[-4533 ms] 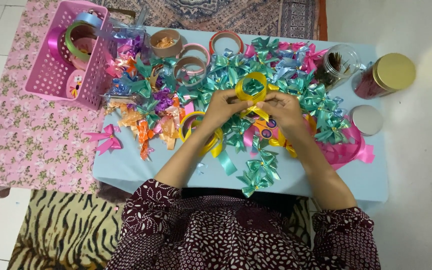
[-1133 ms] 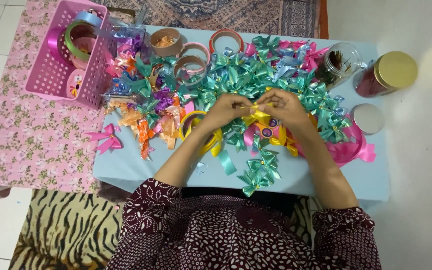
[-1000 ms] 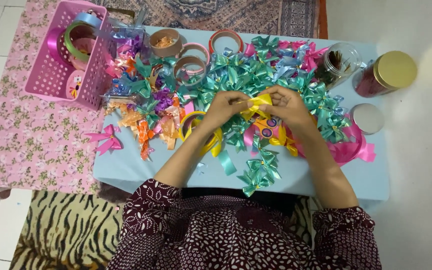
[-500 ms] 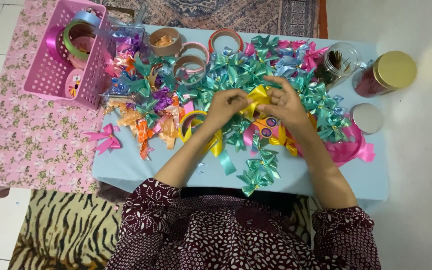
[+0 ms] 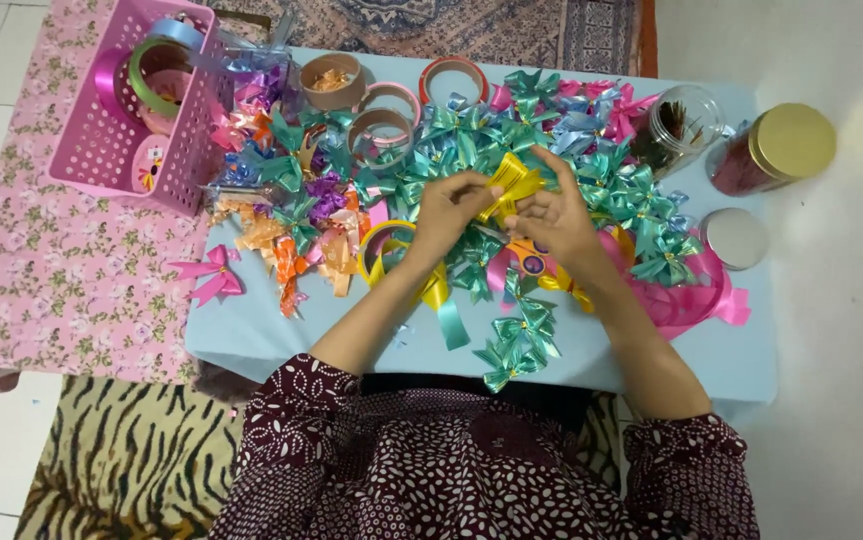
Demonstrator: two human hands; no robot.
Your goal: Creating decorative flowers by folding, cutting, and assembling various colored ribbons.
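Low light-blue table on white tile, left hand and right hand raised together, pinching folded yellow ribbon loops.

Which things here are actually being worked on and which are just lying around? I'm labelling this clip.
In hand:
- left hand
- right hand
- yellow ribbon bow, pinched between both hands

Lying about:
- teal bows
- pink basket with ribbon rolls
- gold-lidded jar
- loose round lid
- pink bow

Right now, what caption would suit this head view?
Both hands, left hand and right hand, shape a yellow ribbon above scattered bows.
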